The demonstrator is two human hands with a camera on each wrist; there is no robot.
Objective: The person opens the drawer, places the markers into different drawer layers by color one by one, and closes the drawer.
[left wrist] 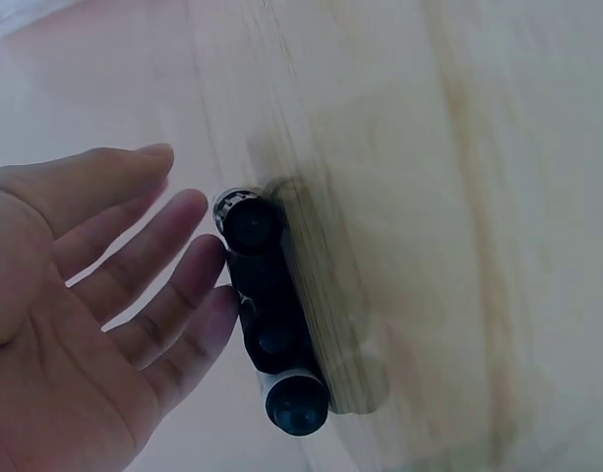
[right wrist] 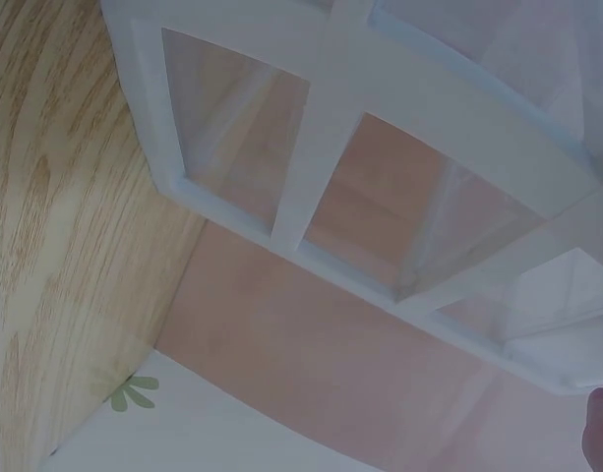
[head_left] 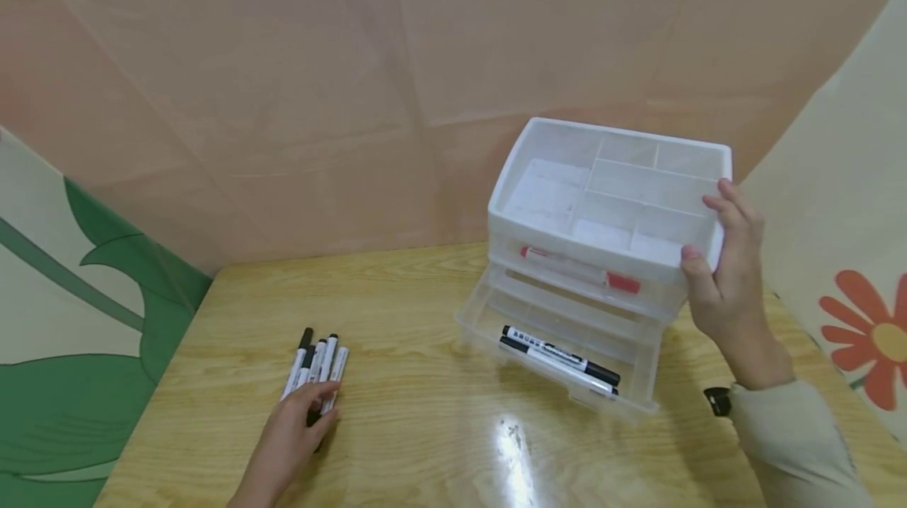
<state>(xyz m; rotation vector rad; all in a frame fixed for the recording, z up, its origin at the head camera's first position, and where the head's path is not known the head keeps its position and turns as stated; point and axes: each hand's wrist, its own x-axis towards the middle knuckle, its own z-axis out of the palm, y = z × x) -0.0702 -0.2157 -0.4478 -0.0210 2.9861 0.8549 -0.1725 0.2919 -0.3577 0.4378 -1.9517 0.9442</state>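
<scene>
My left hand (head_left: 286, 433) reaches over the near ends of several black-and-white markers (head_left: 326, 357) lying side by side on the table. In the left wrist view its fingertips touch or nearly touch the row of dark marker ends (left wrist: 274, 329), the thumb standing apart. On the right, my right hand (head_left: 733, 279) grips the top right edge of a white plastic drawer organizer (head_left: 588, 244), thumb at the front. Its clear lower drawer (head_left: 645, 378) is pulled out and holds black-and-white markers (head_left: 560, 354). Through the drawer front above shows a red marker (head_left: 581, 268).
The organizer's top tray has several divided compartments (head_left: 546, 185). A pinkish cloth backdrop (head_left: 340, 98) rises behind the wooden table (head_left: 404, 382). Painted panels flank it, with green leaves (head_left: 64, 390) left and a red flower (head_left: 868, 327) right.
</scene>
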